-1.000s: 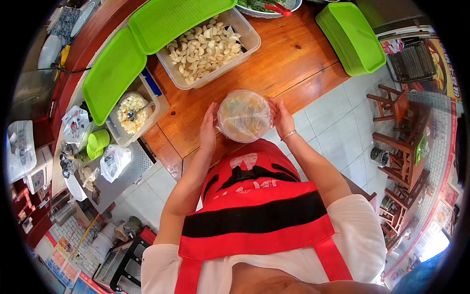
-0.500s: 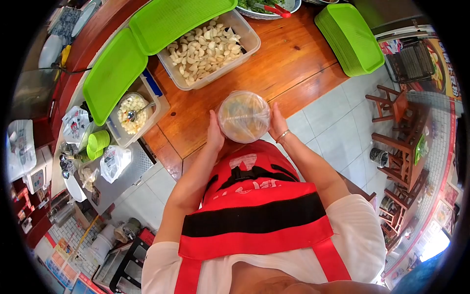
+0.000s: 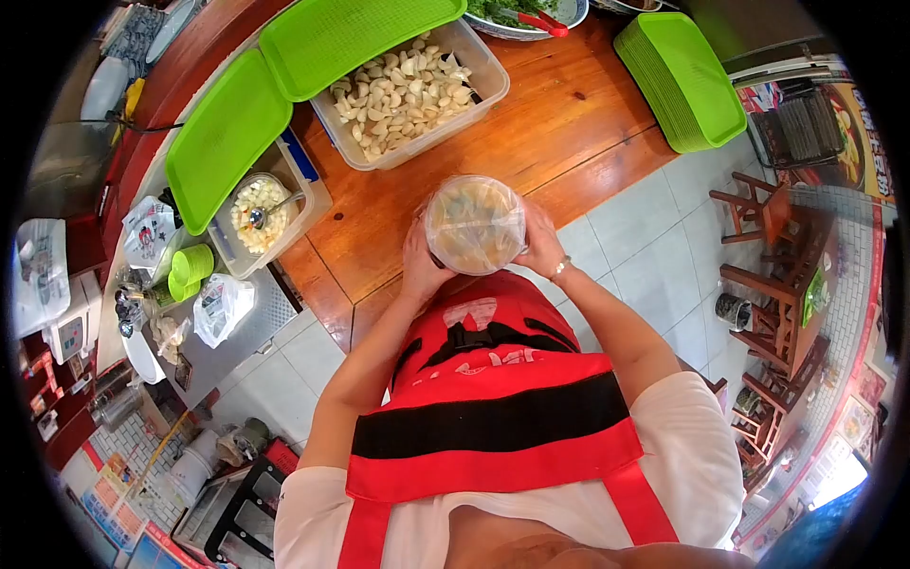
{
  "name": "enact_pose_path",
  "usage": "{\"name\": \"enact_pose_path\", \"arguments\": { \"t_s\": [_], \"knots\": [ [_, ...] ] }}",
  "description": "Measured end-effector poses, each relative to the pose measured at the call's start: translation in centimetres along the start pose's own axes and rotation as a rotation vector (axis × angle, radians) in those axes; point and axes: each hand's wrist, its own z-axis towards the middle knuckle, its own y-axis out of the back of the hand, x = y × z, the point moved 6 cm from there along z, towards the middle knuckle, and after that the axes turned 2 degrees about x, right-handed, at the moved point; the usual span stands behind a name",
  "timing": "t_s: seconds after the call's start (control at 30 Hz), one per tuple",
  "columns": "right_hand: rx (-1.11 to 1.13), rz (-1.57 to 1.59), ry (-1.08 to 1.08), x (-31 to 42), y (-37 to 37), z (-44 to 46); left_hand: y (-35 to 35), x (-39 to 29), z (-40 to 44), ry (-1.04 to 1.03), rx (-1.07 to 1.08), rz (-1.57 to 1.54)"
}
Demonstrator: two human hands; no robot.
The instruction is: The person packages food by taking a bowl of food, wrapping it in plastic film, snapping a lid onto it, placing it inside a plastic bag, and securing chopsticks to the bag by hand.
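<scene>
A round food bowl [image 3: 474, 226] with clear plastic film stretched over its top is between my two hands, close to the front of my red apron. Through the wrinkled film, yellowish and greenish contents show only dimly. My left hand [image 3: 420, 261] grips the bowl's left side, its fingers partly hidden by the bowl. On the opposite side my right hand [image 3: 541, 245], with a bracelet at the wrist, holds the lower right edge. The bowl is over the wooden table's near edge; whether it rests on anything cannot be seen.
A clear bin of garlic cloves [image 3: 406, 100] stands on the wooden table [image 3: 559, 100], partly under a green tray [image 3: 355, 38]. Left of it, another bin holds a tub of chopped garlic [image 3: 263, 216] with a spoon. Stacked green trays [image 3: 681, 85] sit far right. Wooden stools [image 3: 754, 209] stand beyond.
My hands have gone from lying along the bowl's sides to wrapping lower around it. The bowl has barely moved, and the view has shifted slightly.
</scene>
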Motion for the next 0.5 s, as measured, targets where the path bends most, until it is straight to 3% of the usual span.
{"name": "enact_pose_path", "arguments": {
  "t_s": [0.27, 0.37, 0.43, 0.47, 0.5],
  "knots": [
    [0.167, -0.222, -0.014, -4.1, -3.3, 0.1, -1.5, 1.4, 0.4, -0.062, 0.042, 0.433],
    [0.107, -0.413, 0.055, -4.6, -3.6, 0.2, -1.4, 2.5, 0.5, 0.076, -0.061, 0.232],
    [0.104, -0.419, 0.026, -5.8, -4.5, 0.0, -1.7, 3.1, 0.1, 0.128, -0.011, 0.325],
    [0.092, -0.403, -0.008, -7.2, -5.3, -0.3, -2.2, 3.8, -1.0, -0.006, -0.156, 0.319],
    [0.092, -0.405, 0.036, -6.0, -4.9, -0.3, -2.6, 4.5, -0.8, 0.026, -0.119, 0.324]
  ]
}}
